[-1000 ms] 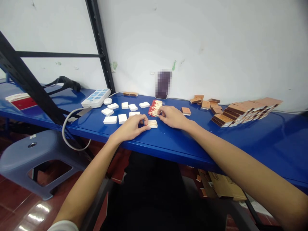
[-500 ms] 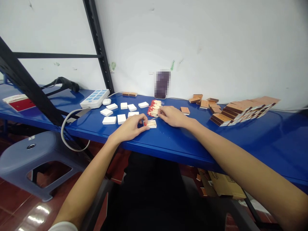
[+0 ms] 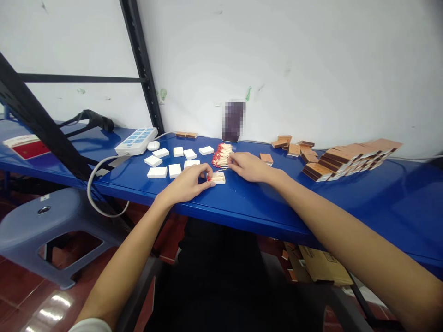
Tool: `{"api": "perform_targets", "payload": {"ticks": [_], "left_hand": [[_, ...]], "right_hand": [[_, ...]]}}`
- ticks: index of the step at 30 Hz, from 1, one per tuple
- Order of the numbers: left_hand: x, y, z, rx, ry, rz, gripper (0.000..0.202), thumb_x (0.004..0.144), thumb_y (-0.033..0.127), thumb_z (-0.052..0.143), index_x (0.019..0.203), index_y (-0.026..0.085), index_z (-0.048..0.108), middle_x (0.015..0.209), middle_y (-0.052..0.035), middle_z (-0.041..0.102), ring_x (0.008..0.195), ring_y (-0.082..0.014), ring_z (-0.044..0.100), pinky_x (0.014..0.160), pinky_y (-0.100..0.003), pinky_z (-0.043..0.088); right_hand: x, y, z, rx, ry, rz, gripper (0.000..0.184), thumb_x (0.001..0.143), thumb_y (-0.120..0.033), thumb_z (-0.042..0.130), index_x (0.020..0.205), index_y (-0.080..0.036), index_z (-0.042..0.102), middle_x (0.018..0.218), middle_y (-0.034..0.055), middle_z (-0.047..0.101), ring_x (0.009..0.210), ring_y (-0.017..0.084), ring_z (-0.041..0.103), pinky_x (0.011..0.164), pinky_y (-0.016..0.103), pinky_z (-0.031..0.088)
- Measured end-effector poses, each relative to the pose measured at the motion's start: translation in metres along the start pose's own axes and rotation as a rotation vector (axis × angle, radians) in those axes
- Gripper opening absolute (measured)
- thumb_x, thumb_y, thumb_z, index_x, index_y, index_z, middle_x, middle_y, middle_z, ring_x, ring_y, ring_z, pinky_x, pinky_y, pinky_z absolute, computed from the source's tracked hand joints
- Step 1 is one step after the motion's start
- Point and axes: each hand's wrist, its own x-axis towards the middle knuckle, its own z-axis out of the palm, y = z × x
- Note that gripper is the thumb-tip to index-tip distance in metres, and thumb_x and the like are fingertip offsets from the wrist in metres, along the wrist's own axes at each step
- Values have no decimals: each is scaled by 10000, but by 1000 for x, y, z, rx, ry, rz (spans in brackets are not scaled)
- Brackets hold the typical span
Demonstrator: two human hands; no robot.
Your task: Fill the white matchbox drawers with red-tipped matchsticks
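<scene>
My left hand [image 3: 192, 182] holds a small white matchbox tray [image 3: 220, 180] between thumb and forefinger at its left end. Red-tipped matches lie lengthwise inside that tray. My right hand [image 3: 246, 166] is closed in a pinch at the near right edge of a heap of matches [image 3: 221, 156]. A match [image 3: 222, 170] sticks out leftward from its fingertips, just behind the tray. Left of the heap, several white trays [image 3: 157, 173] lie on the blue table [image 3: 238, 203], bottoms up as far as I can tell.
On the right stands a stack of orange-brown matchboxes [image 3: 341, 159], with loose ones [image 3: 294, 150] behind it and a single matchbox [image 3: 266, 159] nearer my right hand. A phone [image 3: 234, 122] leans on the wall. Leftward are a power strip [image 3: 138, 140], a black post [image 3: 141, 64] and a stool [image 3: 62, 221].
Almost nothing differs. My right fingertips have shifted very slightly at the edge of the match heap; my left hand and the tray stay in place.
</scene>
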Motion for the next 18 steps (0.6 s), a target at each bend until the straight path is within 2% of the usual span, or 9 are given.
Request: {"api": "perform_targets", "payload": {"ticks": [9,12,15,18], "left_hand": [[0,4,-1,22,-8,-17,152,883,350,629,894,208,577,919,-13,651,856,-191,587,806,-339,451],[-1,3,-1,22,-2,-24,165,882,358,630,927,209,574,944,-20,649,860,-191,590,813,-344,459],[-2,1,0,-8,11,-57,277,865,364,659,1068,217,540,1033,-35,661,889,-191,606,822,-341,475],[-3,-1,1,-27,16,-83,486,863,362,672,1276,239,446,1071,-44,682,918,-197,626,834,-342,485]], "right_hand": [[0,0,1,-84,-118,45,153,990,-247,401,937,-203,538,980,97,672,849,220,594,672,301,351],[-2,0,-5,-93,-109,70,170,995,-263,386,933,-200,531,980,101,667,829,216,587,661,301,343],[-7,-2,-17,-24,-22,71,161,991,-279,392,942,-202,524,920,78,654,768,198,559,626,296,320],[-12,-9,-25,154,-56,-81,161,978,-294,417,891,-202,517,818,38,621,695,162,516,622,282,330]]}}
